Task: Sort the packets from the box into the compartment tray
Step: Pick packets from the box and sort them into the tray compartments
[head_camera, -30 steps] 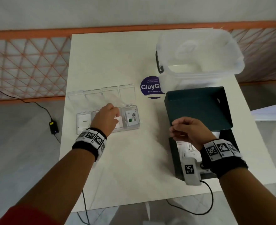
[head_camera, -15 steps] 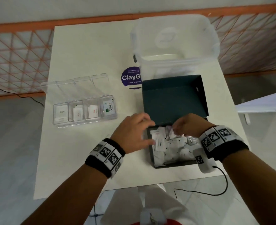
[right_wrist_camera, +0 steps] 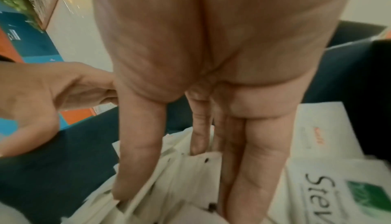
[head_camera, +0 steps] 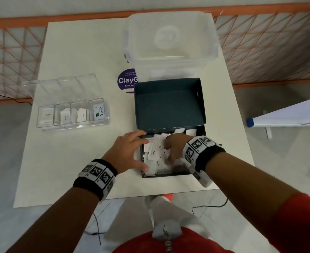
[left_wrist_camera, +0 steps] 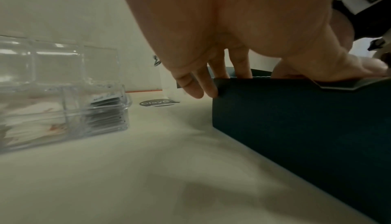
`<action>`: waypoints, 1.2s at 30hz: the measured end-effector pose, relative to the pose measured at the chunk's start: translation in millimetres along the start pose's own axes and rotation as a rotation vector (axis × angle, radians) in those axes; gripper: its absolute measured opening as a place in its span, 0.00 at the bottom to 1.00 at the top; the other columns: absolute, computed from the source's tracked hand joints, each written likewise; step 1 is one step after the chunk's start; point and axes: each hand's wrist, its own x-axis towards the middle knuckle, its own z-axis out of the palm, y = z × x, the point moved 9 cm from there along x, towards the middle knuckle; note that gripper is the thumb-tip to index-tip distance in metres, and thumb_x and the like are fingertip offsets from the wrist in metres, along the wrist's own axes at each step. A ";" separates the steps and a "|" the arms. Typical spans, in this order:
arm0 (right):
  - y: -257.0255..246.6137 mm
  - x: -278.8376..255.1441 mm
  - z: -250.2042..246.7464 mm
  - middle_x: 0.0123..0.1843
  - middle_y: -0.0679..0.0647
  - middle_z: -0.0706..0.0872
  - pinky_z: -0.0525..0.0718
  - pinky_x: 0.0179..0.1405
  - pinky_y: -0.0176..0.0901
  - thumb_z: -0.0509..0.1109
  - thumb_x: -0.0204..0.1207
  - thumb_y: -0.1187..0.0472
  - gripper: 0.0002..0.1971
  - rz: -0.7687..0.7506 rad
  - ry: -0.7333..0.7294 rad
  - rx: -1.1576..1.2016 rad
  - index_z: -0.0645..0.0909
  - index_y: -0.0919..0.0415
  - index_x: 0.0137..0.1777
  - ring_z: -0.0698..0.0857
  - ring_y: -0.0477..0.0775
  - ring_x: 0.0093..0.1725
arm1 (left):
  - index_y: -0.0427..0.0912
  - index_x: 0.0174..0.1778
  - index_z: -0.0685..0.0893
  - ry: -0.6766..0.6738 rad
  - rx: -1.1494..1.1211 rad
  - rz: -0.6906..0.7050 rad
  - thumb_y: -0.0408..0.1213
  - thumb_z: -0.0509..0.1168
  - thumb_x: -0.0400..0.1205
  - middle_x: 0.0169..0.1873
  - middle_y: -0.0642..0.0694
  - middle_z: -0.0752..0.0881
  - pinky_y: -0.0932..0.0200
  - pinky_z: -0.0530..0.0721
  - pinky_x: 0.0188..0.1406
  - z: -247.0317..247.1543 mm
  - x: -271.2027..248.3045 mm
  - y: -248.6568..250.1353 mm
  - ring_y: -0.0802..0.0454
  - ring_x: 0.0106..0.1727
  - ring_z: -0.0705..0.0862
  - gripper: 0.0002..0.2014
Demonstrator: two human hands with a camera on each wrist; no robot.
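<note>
Partly sorted: clear compartment tray [head_camera: 72, 114] at counter [head_camera: 77, 170] left, each of four slots already holding white packets. Many packets [head_camera: 155, 154] left heaped in dark box [head_camera: 170, 106]. Left hand [head_camera: 130, 152] resting on box's left wall, fingers spread. Right hand [head_camera: 176, 150] inside, straight fingers [right_wrist_camera: 137, 144] digging among packets, nothing pinched yet.

A white table [head_camera: 73, 170] carries everything. The clear tray [head_camera: 72, 123] lies at left. A dark box [head_camera: 170, 106], lid open, lies at the near right. Behind it stands a clear tub [head_camera: 170, 57], with a purple sticker [head_camera: 125, 81] just left of that.
</note>
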 end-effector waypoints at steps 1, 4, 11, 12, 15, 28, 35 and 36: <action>-2.5 0.2 2.4 0.54 0.52 0.88 0.83 0.43 0.41 0.82 0.65 0.52 0.22 -0.006 0.006 0.013 0.85 0.53 0.59 0.86 0.54 0.50 | 0.54 0.75 0.73 0.001 0.000 -0.010 0.67 0.75 0.62 0.80 0.57 0.61 0.51 0.57 0.76 0.2 -0.4 -0.5 0.57 0.78 0.57 0.45; -9.6 1.7 12.2 0.50 0.47 0.87 0.78 0.40 0.38 0.84 0.62 0.47 0.26 -0.018 -0.013 0.070 0.84 0.49 0.60 0.82 0.50 0.46 | 0.54 0.74 0.74 0.012 -0.021 -0.016 0.66 0.75 0.62 0.80 0.56 0.62 0.46 0.61 0.77 -0.2 -0.5 -1.6 0.55 0.78 0.59 0.44; -33.6 17.1 30.2 0.44 0.51 0.88 0.81 0.42 0.44 0.82 0.64 0.42 0.23 -0.070 -0.168 -0.040 0.83 0.55 0.53 0.86 0.55 0.44 | 0.56 0.75 0.72 0.027 -0.009 -0.021 0.67 0.74 0.63 0.79 0.59 0.61 0.50 0.62 0.73 3.5 2.1 -5.3 0.57 0.77 0.59 0.44; -36.5 19.4 31.8 0.44 0.52 0.88 0.81 0.41 0.44 0.81 0.67 0.45 0.22 -0.080 -0.170 -0.072 0.83 0.56 0.55 0.86 0.55 0.43 | 0.56 0.75 0.72 0.026 -0.014 -0.021 0.67 0.74 0.63 0.79 0.59 0.61 0.49 0.62 0.73 3.9 2.0 -5.9 0.57 0.77 0.59 0.44; -42.0 22.9 30.9 0.41 0.52 0.85 0.79 0.33 0.42 0.76 0.71 0.55 0.15 -0.095 -0.163 -0.160 0.81 0.56 0.56 0.84 0.52 0.37 | 0.56 0.75 0.72 0.025 -0.028 -0.017 0.69 0.73 0.63 0.79 0.59 0.61 0.47 0.65 0.74 4.0 1.4 -6.3 0.56 0.77 0.60 0.44; -39.6 23.5 36.0 0.48 0.47 0.85 0.77 0.35 0.41 0.75 0.70 0.60 0.30 -0.150 -0.201 -0.284 0.77 0.51 0.74 0.83 0.51 0.43 | 0.55 0.75 0.72 -0.003 -0.066 -0.030 0.64 0.75 0.65 0.80 0.59 0.60 0.46 0.67 0.73 6.8 3.2 -5.2 0.54 0.76 0.62 0.43; -32.4 21.2 0.2 0.38 0.44 0.83 0.78 0.35 0.39 0.80 0.65 0.63 0.21 -0.161 -0.096 -0.170 0.86 0.48 0.58 0.83 0.48 0.38 | 0.54 0.74 0.72 0.009 -0.071 -0.021 0.63 0.76 0.65 0.79 0.59 0.60 0.53 0.67 0.69 6.4 3.0 -5.3 0.54 0.75 0.64 0.43; -30.3 19.7 -7.5 0.36 0.44 0.82 0.76 0.32 0.38 0.80 0.65 0.64 0.19 -0.153 -0.098 -0.145 0.86 0.47 0.54 0.81 0.47 0.36 | 0.54 0.75 0.72 0.010 -0.066 -0.021 0.64 0.76 0.64 0.79 0.59 0.60 0.53 0.67 0.69 6.3 3.1 -4.9 0.54 0.74 0.64 0.43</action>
